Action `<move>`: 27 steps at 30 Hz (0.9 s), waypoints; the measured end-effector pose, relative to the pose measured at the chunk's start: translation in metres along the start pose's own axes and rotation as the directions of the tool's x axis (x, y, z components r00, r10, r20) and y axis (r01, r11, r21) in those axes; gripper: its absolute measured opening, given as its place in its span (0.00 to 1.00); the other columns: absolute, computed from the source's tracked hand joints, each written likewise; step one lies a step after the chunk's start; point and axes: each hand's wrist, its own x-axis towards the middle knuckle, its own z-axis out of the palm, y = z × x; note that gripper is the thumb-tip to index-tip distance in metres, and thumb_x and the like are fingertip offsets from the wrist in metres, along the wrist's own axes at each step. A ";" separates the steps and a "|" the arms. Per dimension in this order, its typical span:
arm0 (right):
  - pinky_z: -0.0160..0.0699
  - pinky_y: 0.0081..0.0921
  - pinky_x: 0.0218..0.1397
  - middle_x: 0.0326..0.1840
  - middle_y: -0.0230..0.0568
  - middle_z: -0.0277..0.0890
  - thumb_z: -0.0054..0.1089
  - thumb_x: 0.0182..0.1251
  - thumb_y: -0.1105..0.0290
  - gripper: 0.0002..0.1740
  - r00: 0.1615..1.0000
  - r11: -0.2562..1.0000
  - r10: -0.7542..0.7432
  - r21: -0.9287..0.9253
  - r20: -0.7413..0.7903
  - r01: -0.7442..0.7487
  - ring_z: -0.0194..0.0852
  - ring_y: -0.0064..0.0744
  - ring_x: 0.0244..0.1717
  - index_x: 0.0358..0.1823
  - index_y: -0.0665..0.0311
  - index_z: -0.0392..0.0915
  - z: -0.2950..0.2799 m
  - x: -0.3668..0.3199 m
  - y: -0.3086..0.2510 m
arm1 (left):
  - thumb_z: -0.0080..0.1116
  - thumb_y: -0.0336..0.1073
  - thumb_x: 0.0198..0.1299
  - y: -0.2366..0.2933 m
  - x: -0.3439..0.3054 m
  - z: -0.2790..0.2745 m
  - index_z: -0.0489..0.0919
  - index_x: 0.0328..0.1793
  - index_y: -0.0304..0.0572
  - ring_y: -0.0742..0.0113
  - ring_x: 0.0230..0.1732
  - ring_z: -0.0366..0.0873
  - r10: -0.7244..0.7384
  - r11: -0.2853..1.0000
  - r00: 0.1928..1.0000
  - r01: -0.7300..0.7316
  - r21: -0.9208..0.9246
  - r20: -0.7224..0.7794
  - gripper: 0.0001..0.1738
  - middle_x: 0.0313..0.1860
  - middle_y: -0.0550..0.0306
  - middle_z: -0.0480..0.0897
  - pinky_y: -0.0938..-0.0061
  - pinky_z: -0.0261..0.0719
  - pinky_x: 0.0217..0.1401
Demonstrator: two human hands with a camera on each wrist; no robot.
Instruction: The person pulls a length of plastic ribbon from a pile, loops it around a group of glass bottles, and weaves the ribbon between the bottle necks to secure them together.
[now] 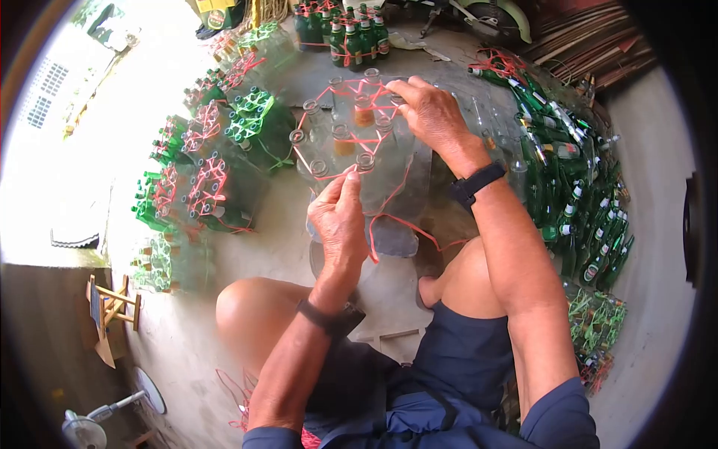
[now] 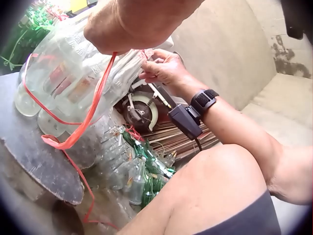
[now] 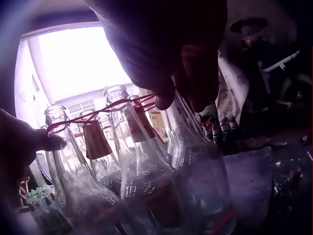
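A cluster of clear glass bottles [image 1: 318,120] stands upright on a round grey board [image 2: 39,152]. Red plastic string [image 2: 99,98] is wound around and between their necks. At the near side of the cluster, my left hand [image 1: 338,217] pinches the string between thumb and forefinger, close by a front bottle neck. My right hand [image 1: 435,120] pinches string at the far right necks; in the right wrist view its fingertips [image 3: 165,100] are right at the red strands. A loose tail of string hangs past the board in the left wrist view. Orange-brown labels show on some necks.
Tied bundles of green and clear bottles [image 1: 258,116] stand at the left, with a green bundle [image 1: 359,41] at the back. Loose green bottles [image 1: 572,194] are heaped along the right wall. A fan [image 1: 149,391] and wooden folding stool [image 1: 116,310] stand lower left; a motorbike [image 1: 493,19] is behind.
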 end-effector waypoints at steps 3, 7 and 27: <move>0.85 0.50 0.51 0.49 0.48 0.82 0.67 0.66 0.73 0.23 1.000 1.000 0.003 -0.018 0.017 -0.002 0.84 0.58 0.50 0.63 0.54 0.81 0.000 -0.001 0.000 | 0.66 0.37 0.73 0.002 0.001 -0.004 0.88 0.60 0.35 0.87 0.17 0.53 -0.011 1.000 0.999 0.010 0.024 0.039 0.16 0.20 0.78 0.66 0.81 0.47 0.19; 0.84 0.48 0.52 0.49 0.46 0.82 0.66 0.64 0.77 0.25 0.999 0.998 0.044 -0.045 0.016 -0.043 0.84 0.56 0.50 0.63 0.55 0.80 -0.009 -0.002 -0.009 | 0.60 0.35 0.75 0.015 -0.004 -0.008 0.88 0.61 0.31 0.80 0.44 0.79 -0.046 0.998 0.993 0.041 0.044 0.113 0.17 0.46 0.62 0.90 0.80 0.78 0.50; 0.75 0.43 0.57 0.40 0.44 0.83 0.59 0.61 0.77 0.10 0.835 0.919 -0.384 0.255 0.393 0.302 0.75 0.51 0.47 0.42 0.63 0.86 -0.010 -0.008 -0.090 | 0.72 0.37 0.64 -0.008 0.014 -0.024 0.91 0.36 0.30 0.80 0.25 0.74 0.028 0.985 0.996 -0.013 0.172 -0.083 0.14 0.21 0.64 0.84 0.74 0.72 0.28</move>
